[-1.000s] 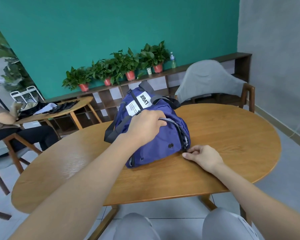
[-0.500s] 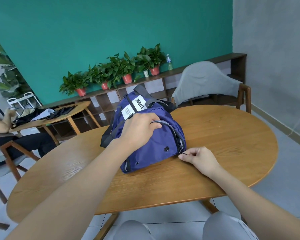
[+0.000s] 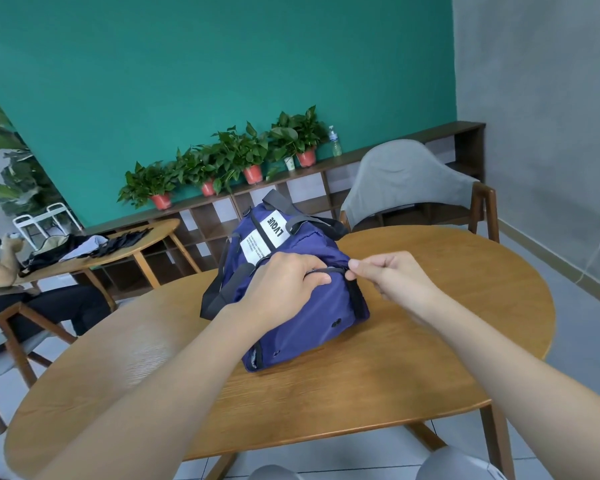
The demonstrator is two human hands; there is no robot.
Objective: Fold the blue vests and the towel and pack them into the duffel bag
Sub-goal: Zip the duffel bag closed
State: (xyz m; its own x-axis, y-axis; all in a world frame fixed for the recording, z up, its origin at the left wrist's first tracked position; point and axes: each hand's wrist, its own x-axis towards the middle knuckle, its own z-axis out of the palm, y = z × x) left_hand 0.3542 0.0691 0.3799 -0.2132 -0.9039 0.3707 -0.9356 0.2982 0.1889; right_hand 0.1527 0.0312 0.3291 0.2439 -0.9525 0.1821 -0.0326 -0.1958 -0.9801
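Fabric at the top of the duffel bag (image 3: 302, 306), set on the wooden table (image 3: 430, 358), is gripped by the left hand (image 3: 284, 285); the zipper pull is pinched by the right hand (image 3: 392, 275).

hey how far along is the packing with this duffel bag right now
Nearly done, it seems. No vests or towel lie loose on the table, so they are presumably inside the duffel bag. The left hand grips the bag's top while the right hand pinches at the zipper. Only finishing the zip looks left.
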